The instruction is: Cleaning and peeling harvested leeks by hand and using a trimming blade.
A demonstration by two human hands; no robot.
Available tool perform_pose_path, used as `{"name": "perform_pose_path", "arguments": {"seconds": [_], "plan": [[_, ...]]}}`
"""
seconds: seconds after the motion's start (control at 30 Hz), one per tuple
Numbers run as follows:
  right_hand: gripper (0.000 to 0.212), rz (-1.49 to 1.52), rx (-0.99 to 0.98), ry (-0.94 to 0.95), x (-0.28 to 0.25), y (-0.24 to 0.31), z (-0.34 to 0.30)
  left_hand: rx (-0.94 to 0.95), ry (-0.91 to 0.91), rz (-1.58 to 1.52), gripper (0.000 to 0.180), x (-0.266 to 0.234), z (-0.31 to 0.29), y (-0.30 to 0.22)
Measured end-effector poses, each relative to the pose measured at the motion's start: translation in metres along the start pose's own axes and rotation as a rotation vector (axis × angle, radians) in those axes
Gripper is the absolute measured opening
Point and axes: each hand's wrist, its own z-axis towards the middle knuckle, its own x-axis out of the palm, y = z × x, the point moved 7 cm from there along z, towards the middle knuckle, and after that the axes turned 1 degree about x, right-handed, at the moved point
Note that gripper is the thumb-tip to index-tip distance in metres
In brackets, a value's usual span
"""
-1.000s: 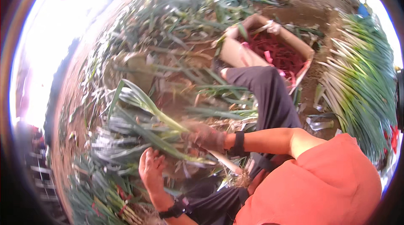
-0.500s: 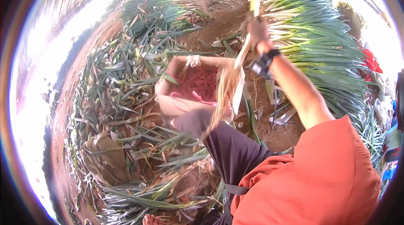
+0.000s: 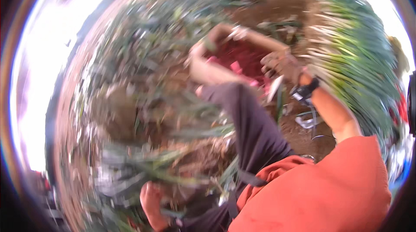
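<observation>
In the head view, your right hand (image 3: 284, 65) is at the right side of the brown cardboard box (image 3: 212, 72) of red strips (image 3: 242, 55), near the row of long white-and-green leeks (image 3: 351, 54). Your left hand (image 3: 151, 199) is near blurred green leaves (image 3: 143, 163). Fingers look bent; whether either grip is apart or together, I cannot tell.

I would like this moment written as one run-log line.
right hand: by tan box; left hand: near green leaves; red strips: in box; leeks: laid in row, right side
</observation>
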Motion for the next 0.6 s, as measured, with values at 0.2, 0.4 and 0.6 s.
{"name": "perform_pose_path", "arguments": {"seconds": [0.2,0.4,0.6], "plan": [[0.028,-0.045,0.185,0.383,0.197,0.038,0.001,0.031,-0.289,0.142,0.029,0.010,-0.021,-0.029],[0.024,-0.135,0.442,0.869,0.403,-0.068,0.006,0.122,-0.343,-0.011,0.021,-0.016,-0.057,-0.035],[0.032,-1.051,-0.001,0.681,0.443,-0.251,0.058,0.145,-0.321,0.013,0.023,-0.003,-0.066,-0.043]]}}
